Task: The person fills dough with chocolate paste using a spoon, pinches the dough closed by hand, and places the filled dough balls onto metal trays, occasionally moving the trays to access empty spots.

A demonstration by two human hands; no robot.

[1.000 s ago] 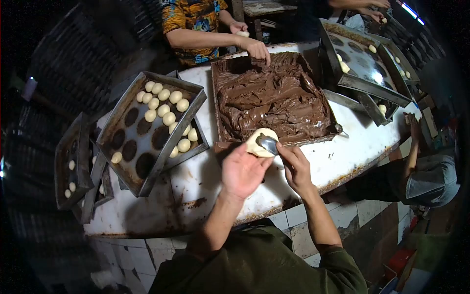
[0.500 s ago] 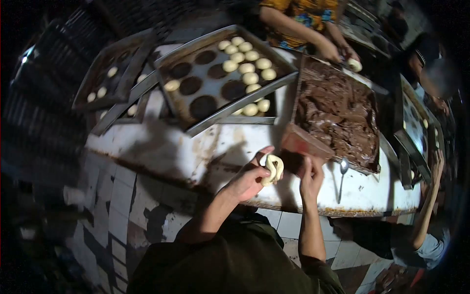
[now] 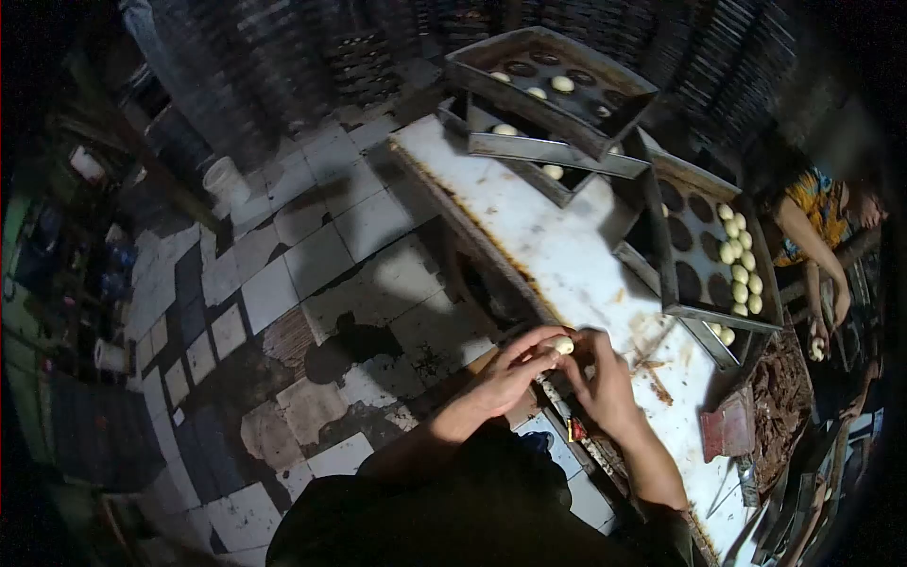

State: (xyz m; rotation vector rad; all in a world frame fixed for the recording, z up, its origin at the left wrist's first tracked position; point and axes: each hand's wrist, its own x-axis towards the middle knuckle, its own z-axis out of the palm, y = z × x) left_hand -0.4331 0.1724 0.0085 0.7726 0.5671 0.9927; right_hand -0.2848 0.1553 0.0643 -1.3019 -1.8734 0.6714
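Observation:
A small pale dough ball point(image 3: 561, 345) is pinched between both of my hands near the table's front edge. My left hand point(image 3: 515, 373) closes its fingers on the ball from the left. From the right, my right hand point(image 3: 602, 383) holds it too, its fingers bent around it. To the right on the white table point(image 3: 567, 250) is a tray of brown filling point(image 3: 780, 402), with a reddish scraper point(image 3: 727, 427) at its near corner. Beyond my hands, a metal tray point(image 3: 666, 307) holds several dough balls point(image 3: 740, 292) along its right side.
More stacked trays point(image 3: 548, 146) with a few dough balls stand at the table's far end. A co-worker point(image 3: 811, 222) in a patterned top is at the right, holding a piece of dough point(image 3: 817, 349). A white bucket point(image 3: 225, 180) stands on the tiled floor point(image 3: 316, 260).
The view has swung left, showing more floor, and the trays now appear farther right. The dough in my left hand, open-folded before, is now a closed ball, and my right hand has joined it.

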